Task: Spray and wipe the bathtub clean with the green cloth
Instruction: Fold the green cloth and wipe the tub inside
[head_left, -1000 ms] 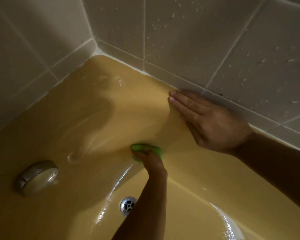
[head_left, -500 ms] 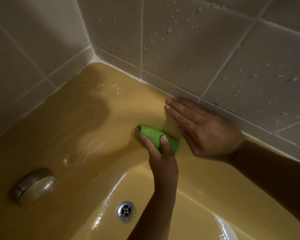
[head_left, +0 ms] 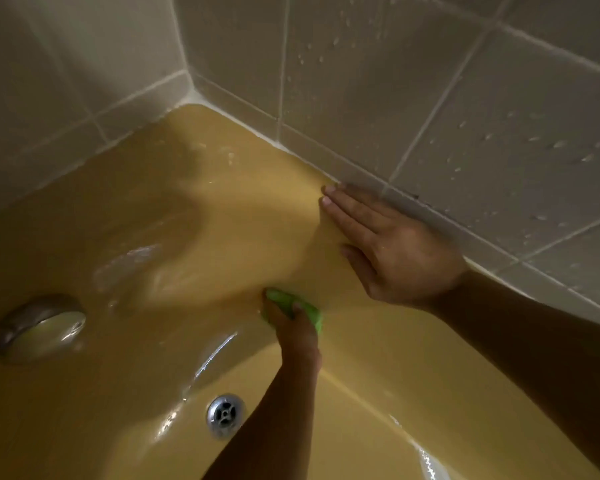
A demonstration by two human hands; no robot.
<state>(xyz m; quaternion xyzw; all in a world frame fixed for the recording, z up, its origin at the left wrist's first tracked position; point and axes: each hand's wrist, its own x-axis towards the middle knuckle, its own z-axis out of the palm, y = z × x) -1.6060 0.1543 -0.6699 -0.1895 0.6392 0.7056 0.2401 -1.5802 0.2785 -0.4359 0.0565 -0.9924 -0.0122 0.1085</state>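
The yellow bathtub [head_left: 174,209] fills the view, its inner wall wet and shiny. My left hand [head_left: 297,332] reaches in from below and grips the folded green cloth [head_left: 282,298], pressing it against the tub's inner wall just under the rim. Most of the cloth is hidden under the fingers. My right hand [head_left: 395,251] lies flat, fingers straight and together, on the tub rim beside the tiled wall, a little above and to the right of the cloth. No spray bottle is in view.
A chrome drain [head_left: 225,414] sits in the tub floor below my left forearm. A round chrome overflow cover [head_left: 39,327] is on the end wall at the left. Grey tiles [head_left: 378,81] with water droplets rise behind the rim and meet in a corner.
My left hand, which had pushed the cloth up toward my right hand half a second ago, has drawn it back down the tub wall. My right hand stays flat on the rim.
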